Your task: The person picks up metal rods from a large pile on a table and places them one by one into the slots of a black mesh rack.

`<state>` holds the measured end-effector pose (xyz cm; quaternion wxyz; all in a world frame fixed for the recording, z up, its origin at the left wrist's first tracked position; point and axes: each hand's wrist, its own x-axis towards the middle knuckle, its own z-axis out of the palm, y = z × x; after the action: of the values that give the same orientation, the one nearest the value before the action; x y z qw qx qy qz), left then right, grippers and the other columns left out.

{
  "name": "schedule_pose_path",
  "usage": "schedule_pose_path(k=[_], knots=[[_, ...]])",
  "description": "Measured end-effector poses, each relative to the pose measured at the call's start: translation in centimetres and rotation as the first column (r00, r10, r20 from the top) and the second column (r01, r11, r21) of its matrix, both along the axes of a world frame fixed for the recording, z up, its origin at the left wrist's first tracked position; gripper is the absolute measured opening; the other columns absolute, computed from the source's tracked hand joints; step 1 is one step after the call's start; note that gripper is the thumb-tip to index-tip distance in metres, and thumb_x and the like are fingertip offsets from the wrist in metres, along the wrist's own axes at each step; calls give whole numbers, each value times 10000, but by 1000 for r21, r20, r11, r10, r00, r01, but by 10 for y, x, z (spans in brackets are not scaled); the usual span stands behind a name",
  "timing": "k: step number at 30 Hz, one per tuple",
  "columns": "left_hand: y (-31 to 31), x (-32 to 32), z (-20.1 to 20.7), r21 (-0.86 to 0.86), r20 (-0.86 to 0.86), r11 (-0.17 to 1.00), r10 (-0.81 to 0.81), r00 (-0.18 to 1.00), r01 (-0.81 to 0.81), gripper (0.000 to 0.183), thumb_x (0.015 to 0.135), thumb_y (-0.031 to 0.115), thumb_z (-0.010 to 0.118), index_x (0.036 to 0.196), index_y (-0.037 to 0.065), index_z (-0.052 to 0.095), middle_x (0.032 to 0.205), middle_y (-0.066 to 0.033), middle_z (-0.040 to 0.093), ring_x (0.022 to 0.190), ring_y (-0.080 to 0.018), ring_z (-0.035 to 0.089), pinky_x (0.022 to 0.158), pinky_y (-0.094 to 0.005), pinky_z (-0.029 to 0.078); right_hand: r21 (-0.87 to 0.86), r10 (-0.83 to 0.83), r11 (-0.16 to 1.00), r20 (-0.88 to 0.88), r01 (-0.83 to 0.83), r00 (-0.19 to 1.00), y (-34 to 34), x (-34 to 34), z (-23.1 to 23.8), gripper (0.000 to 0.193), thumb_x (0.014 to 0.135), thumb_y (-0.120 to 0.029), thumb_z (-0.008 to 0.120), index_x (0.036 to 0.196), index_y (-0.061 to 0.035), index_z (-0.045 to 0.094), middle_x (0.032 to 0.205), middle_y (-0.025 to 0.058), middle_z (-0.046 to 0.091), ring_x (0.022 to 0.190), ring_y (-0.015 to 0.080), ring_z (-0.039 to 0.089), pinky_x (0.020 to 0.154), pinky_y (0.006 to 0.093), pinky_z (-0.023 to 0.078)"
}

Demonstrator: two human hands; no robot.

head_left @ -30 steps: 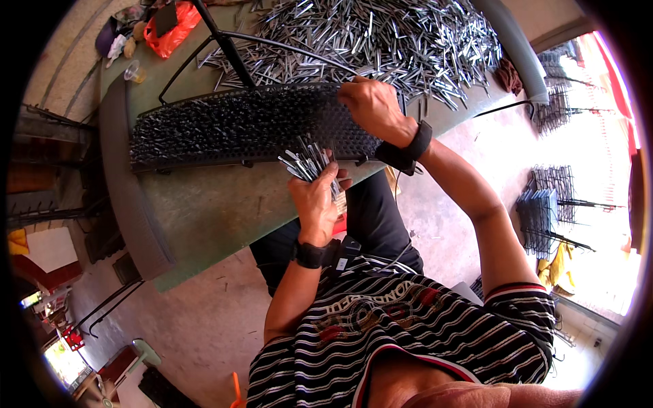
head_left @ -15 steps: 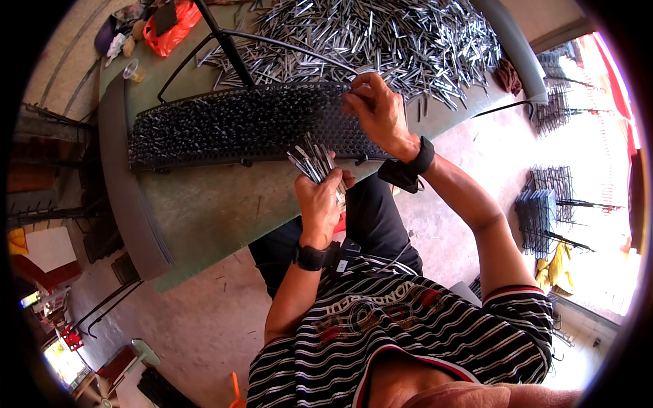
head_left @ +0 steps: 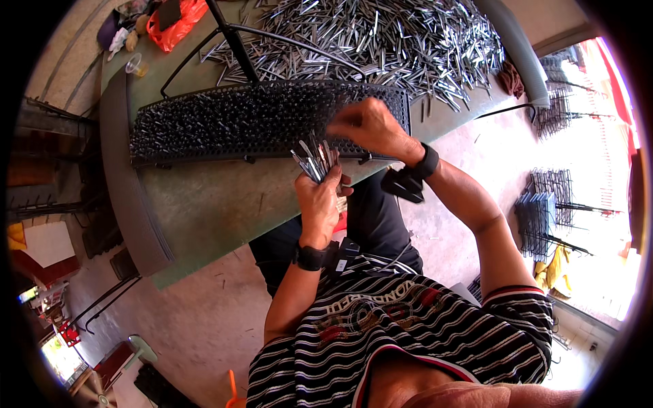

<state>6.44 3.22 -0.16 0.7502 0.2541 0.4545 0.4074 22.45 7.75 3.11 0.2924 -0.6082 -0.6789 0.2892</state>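
A bundle of thin flat metal strips point(head_left: 314, 162) fans upward out of my left hand point(head_left: 318, 204), whose fingers are wrapped round it. The hand is at the near edge of a long black perforated rack point(head_left: 398, 139). Many small pieces stand in the rack's holes over its left and middle parts; bare holes show toward the right end. My right hand point(head_left: 371, 128) hovers over the right part of the rack, just right of the bundle. Its fingertips are smeared by motion, so whether they hold a strip cannot be seen.
A large heap of loose metal strips point(head_left: 381, 41) covers the table's point(head_left: 204, 211) far side. Black rods point(head_left: 238, 51) rise behind the rack. A plastic cup point(head_left: 136, 66) and a red bag point(head_left: 178, 27) lie at far left. Wire racks point(head_left: 544, 204) stand at the right.
My right hand has moved left and nearer, from the rack's far right edge toward the bundle. The left hand has kept its hold on the strips with hardly any movement.
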Motion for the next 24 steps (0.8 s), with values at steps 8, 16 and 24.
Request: schedule_pose_path(k=[8,16,24], knots=[[-3,3,-8,-3,-3,996,-85,996,85,72,817,-16,580,884,-40,580,740,-89,600,570,-155,597,436,-266,504,-225,-84,974,-299,15,950,-15,-3,-7,141,800,-108,654,838,28,654,657,34,628,561,60,565,489,202,448],[-7,0,-19,-19,34,1000,-23,999,24,123,796,-39,594,914,-12,621,743,-64,613,582,-156,583,508,-296,518,120,-296,923,-387,366,873,1,-1,-6,123,851,-23,545,964,15,514,776,118,660,672,167,666,570,253,516],[-3,-4,-4,-72,19,997,17,1000,-16,43,806,-44,568,848,-38,575,716,-74,588,563,-163,591,477,-282,523,338,-195,921,-30,194,980,9,2,-23,103,845,-31,559,941,-6,531,769,139,650,693,205,667,586,281,503]])
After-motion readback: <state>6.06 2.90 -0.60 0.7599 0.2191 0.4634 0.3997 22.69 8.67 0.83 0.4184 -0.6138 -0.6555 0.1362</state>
